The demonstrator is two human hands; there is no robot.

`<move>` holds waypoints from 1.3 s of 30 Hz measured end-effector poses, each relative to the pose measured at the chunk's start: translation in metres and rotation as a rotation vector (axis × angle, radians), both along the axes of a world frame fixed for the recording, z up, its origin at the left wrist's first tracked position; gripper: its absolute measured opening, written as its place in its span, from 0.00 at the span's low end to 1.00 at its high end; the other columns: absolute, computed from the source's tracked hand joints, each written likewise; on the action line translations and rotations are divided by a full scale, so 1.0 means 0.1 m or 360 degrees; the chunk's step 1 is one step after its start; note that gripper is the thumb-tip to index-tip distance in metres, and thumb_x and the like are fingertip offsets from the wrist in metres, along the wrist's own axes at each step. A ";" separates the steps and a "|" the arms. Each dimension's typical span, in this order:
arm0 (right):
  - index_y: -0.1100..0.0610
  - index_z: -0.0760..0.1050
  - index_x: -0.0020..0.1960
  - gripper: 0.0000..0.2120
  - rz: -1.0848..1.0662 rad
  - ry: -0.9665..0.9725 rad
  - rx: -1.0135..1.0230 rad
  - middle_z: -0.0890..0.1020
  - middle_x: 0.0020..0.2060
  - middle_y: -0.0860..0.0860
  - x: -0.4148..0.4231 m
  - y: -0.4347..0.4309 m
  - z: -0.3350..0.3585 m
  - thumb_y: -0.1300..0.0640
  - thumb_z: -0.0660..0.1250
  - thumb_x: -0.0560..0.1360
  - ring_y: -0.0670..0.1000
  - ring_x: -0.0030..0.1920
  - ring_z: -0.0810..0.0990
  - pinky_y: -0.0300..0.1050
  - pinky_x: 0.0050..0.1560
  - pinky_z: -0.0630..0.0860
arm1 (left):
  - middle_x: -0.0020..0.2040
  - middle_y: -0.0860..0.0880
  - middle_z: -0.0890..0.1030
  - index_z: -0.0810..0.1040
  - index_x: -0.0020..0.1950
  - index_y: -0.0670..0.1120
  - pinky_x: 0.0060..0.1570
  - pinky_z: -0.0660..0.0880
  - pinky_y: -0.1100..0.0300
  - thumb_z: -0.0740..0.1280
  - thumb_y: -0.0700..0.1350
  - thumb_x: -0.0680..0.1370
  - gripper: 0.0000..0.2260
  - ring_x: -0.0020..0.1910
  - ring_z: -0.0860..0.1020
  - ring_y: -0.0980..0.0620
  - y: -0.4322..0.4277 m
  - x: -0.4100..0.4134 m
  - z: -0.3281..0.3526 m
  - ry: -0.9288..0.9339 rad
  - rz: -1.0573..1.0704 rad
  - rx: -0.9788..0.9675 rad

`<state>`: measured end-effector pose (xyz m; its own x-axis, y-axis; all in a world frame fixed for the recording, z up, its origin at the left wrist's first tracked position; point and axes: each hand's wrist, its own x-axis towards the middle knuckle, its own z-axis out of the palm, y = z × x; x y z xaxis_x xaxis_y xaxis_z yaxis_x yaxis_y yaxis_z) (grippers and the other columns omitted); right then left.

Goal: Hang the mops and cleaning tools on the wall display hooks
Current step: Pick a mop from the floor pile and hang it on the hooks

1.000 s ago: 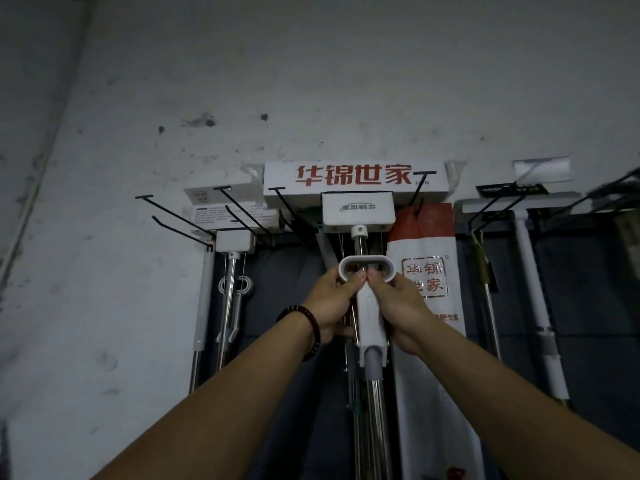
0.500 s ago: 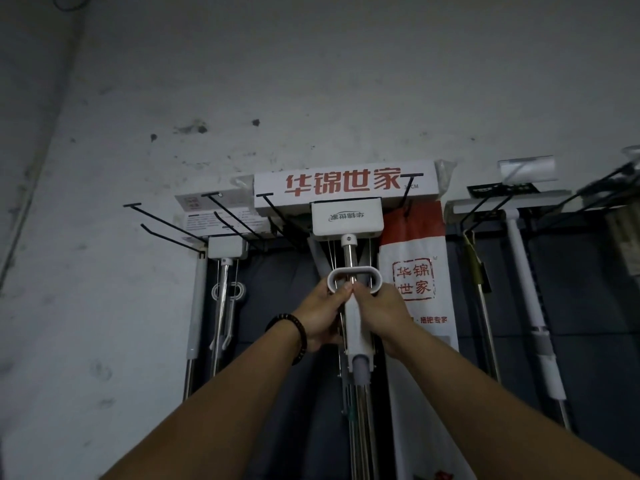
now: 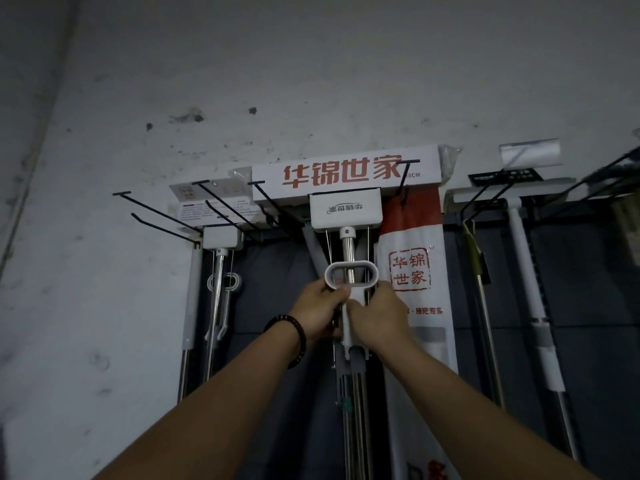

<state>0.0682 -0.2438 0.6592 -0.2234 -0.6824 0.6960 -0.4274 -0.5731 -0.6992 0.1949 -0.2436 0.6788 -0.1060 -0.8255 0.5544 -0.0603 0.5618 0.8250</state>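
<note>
Wall (image 3: 311,64): grey-white plaster, scuffed and spotted with dark marks, filling the view from 9 through 12 to 3 o'clock.
Dark panel (image 3: 588,289): backing for the display, from 3 down to 6 o'clock, behind all the hanging goods.
Red-and-white bag (image 3: 410,341): long printed sleeve hanging just at 3 o'clock of the hands, red on top with a red seal on white. What it holds cannot be seen.
Long box (image 3: 346,173): white with large red characters, wrapped in clear film, lying across the top of the rack at 12 o'clock. Its contents are hidden.
Mop (image 3: 345,211): the task's thing, hanging upright at centre, its white block head just under the long box and its steel pole running down to 6 o'clock. A white oval loop grip (image 3: 349,276) sits on the pole.
Side mops: a steel-poled one (image 3: 218,289) at 9 o'clock, a white-poled one (image 3: 530,289) at 3 o'clock.
Hooks (image 3: 162,209): thin black wire prongs jutting out at 10 o'clock, bare.
Left hand (image 3: 320,311): fingers curled round the white sleeve just below the loop grip.
Right hand (image 3: 379,315): fingers wrapped on the same sleeve from the other side, touching the left hand.
Bracelet (image 3: 294,336): dark beads on the left wrist.
</note>
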 end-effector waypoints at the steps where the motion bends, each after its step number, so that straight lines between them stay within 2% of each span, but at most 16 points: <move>1: 0.58 0.72 0.65 0.18 -0.0023 -0.0004 -0.0023 0.81 0.54 0.52 0.01 0.01 -0.06 0.55 0.72 0.79 0.51 0.49 0.80 0.37 0.37 0.74 | 0.40 0.48 0.83 0.82 0.57 0.45 0.35 0.79 0.59 0.67 0.45 0.83 0.07 0.32 0.82 0.54 -0.01 0.00 -0.02 -0.0006 0.0063 -0.0020; 3: 0.58 0.70 0.69 0.23 -0.0074 0.0011 -0.0043 0.80 0.59 0.54 0.05 0.01 -0.19 0.56 0.73 0.77 0.54 0.56 0.82 0.47 0.48 0.83 | 0.34 0.50 0.80 0.81 0.52 0.45 0.32 0.77 0.60 0.69 0.46 0.81 0.05 0.28 0.78 0.55 -0.02 0.03 -0.05 -0.0055 0.0187 -0.0023; 5: 0.56 0.69 0.71 0.27 -0.0052 0.0044 -0.0012 0.77 0.62 0.55 0.09 0.02 -0.34 0.57 0.73 0.75 0.56 0.60 0.80 0.54 0.57 0.83 | 0.34 0.51 0.78 0.81 0.52 0.45 0.36 0.76 0.57 0.72 0.50 0.78 0.09 0.29 0.77 0.54 -0.03 0.08 -0.10 -0.0147 0.0281 -0.0018; 8: 0.56 0.66 0.74 0.33 -0.0207 0.0082 -0.0107 0.70 0.65 0.56 0.17 0.10 -0.63 0.58 0.75 0.73 0.56 0.66 0.73 0.56 0.65 0.78 | 0.47 0.48 0.84 0.80 0.61 0.47 0.56 0.82 0.48 0.73 0.49 0.78 0.13 0.47 0.84 0.47 -0.02 0.18 -0.28 -0.0260 0.0407 0.0013; 11: 0.53 0.69 0.71 0.32 -0.0425 0.0143 -0.0387 0.70 0.65 0.53 0.27 0.21 -0.98 0.57 0.76 0.70 0.54 0.65 0.70 0.54 0.66 0.73 | 0.52 0.47 0.87 0.80 0.57 0.52 0.57 0.83 0.41 0.72 0.48 0.78 0.09 0.54 0.85 0.44 0.06 0.33 -0.66 -0.0271 0.0465 0.0075; 15: 0.49 0.73 0.62 0.21 -0.0155 0.0253 -0.0538 0.74 0.63 0.50 0.46 0.39 -1.53 0.55 0.72 0.70 0.52 0.62 0.74 0.52 0.63 0.73 | 0.51 0.44 0.86 0.81 0.56 0.53 0.51 0.85 0.45 0.71 0.48 0.78 0.08 0.51 0.86 0.46 0.31 0.62 -1.35 -0.0267 0.0549 0.0181; 18: 0.43 0.73 0.58 0.16 0.0183 0.0226 -0.0203 0.77 0.52 0.43 0.71 0.53 -2.05 0.50 0.67 0.70 0.46 0.53 0.80 0.46 0.57 0.78 | 0.53 0.43 0.85 0.79 0.59 0.49 0.41 0.81 0.57 0.67 0.42 0.81 0.07 0.45 0.85 0.51 0.70 0.84 -1.95 -0.0215 0.0544 0.0344; 21: 0.42 0.76 0.50 0.11 0.0507 0.0111 0.0292 0.82 0.41 0.45 0.99 0.77 -2.62 0.55 0.73 0.75 0.49 0.44 0.84 0.45 0.49 0.81 | 0.51 0.42 0.86 0.78 0.61 0.47 0.41 0.80 0.56 0.63 0.40 0.83 0.08 0.43 0.84 0.50 1.09 1.09 -2.60 -0.0199 0.0555 0.0496; 23: 0.40 0.75 0.48 0.11 0.0629 0.0127 0.0540 0.84 0.42 0.46 1.17 0.97 -3.01 0.55 0.74 0.79 0.50 0.45 0.85 0.44 0.49 0.82 | 0.47 0.42 0.86 0.78 0.60 0.46 0.41 0.79 0.53 0.62 0.40 0.83 0.08 0.42 0.83 0.48 1.37 1.28 -3.06 -0.0183 0.0551 0.0619; 27: 0.42 0.79 0.51 0.10 0.0666 0.0094 0.0925 0.86 0.46 0.48 1.54 1.36 -3.85 0.56 0.74 0.77 0.53 0.48 0.87 0.57 0.54 0.84 | 0.41 0.51 0.85 0.77 0.58 0.46 0.36 0.76 0.57 0.64 0.41 0.83 0.05 0.38 0.83 0.50 1.99 1.68 -3.93 -0.0094 0.0548 0.0825; 30: 0.52 0.82 0.54 0.08 0.0585 0.0077 0.1099 0.85 0.40 0.50 1.77 1.78 -4.35 0.59 0.75 0.77 0.51 0.41 0.86 0.48 0.43 0.82 | 0.44 0.48 0.83 0.77 0.58 0.47 0.32 0.74 0.58 0.67 0.43 0.83 0.04 0.38 0.84 0.47 2.49 2.02 -4.52 0.0024 0.0643 0.0954; 32: 0.51 0.81 0.51 0.06 0.0586 0.0069 0.1245 0.85 0.37 0.50 1.85 2.05 -4.61 0.60 0.74 0.78 0.46 0.34 0.83 0.41 0.34 0.79 | 0.49 0.46 0.84 0.78 0.57 0.48 0.32 0.76 0.56 0.67 0.43 0.83 0.03 0.39 0.85 0.46 2.81 2.24 -4.89 0.0049 0.0649 0.1066; 33: 0.50 0.80 0.49 0.05 0.0610 0.0057 0.1348 0.84 0.38 0.53 1.88 2.15 -4.77 0.60 0.74 0.79 0.49 0.34 0.84 0.40 0.32 0.78 | 0.51 0.43 0.84 0.78 0.57 0.48 0.32 0.78 0.56 0.67 0.43 0.84 0.03 0.40 0.85 0.46 2.96 2.33 -5.07 0.0038 0.0635 0.1125; 36: 0.51 0.81 0.49 0.03 0.0606 0.0011 0.1593 0.85 0.44 0.58 1.93 2.46 -5.32 0.57 0.74 0.79 0.61 0.43 0.85 0.57 0.43 0.85 | 0.50 0.40 0.84 0.79 0.54 0.48 0.34 0.76 0.54 0.68 0.43 0.83 0.02 0.36 0.83 0.46 3.41 2.52 -5.61 0.0070 0.0603 0.1318; 37: 0.52 0.82 0.51 0.01 0.0592 0.0039 0.1659 0.85 0.45 0.57 1.93 2.58 -5.48 0.57 0.73 0.80 0.61 0.44 0.85 0.59 0.47 0.85 | 0.50 0.42 0.84 0.79 0.53 0.49 0.34 0.76 0.54 0.68 0.43 0.83 0.02 0.35 0.82 0.48 3.54 2.55 -5.76 0.0058 0.0603 0.1388; 39: 0.57 0.80 0.54 0.03 0.0613 0.0113 0.1809 0.83 0.46 0.57 1.95 2.79 -5.69 0.58 0.70 0.82 0.57 0.42 0.83 0.54 0.44 0.84 | 0.51 0.44 0.84 0.79 0.53 0.51 0.35 0.76 0.55 0.68 0.43 0.82 0.03 0.35 0.82 0.49 3.75 2.60 -5.98 0.0004 0.0589 0.1510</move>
<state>0.2628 0.0355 0.0906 0.1445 -0.9275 -0.3448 -0.4215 0.2576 -0.8695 0.4546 0.1309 0.0809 0.2454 -0.9056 -0.3459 -0.0954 -0.3776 0.9210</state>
